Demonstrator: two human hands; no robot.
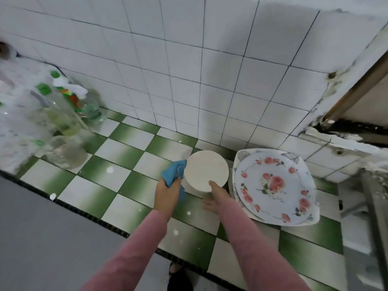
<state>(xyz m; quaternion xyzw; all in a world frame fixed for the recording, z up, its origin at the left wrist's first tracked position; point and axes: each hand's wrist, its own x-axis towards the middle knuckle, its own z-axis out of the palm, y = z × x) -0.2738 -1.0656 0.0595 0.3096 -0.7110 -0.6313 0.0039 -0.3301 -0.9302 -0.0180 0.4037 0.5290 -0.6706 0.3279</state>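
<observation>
- We log one white tub (206,172) over the counter (126,150), just left of two stacked plates (273,183).
- Left hand (168,194) grips one blue cloth (174,171), pressed to the tub's side.
- Right hand (216,196) holds the tub, thumb on top.

long pink sleeves (134,248) cover both arms to the wrists; the left hand (168,194) and right hand (217,199) are bare.

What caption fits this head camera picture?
Left hand presses a blue cloth against a white container that the right hand holds, beside floral plates on a checked counter.
</observation>
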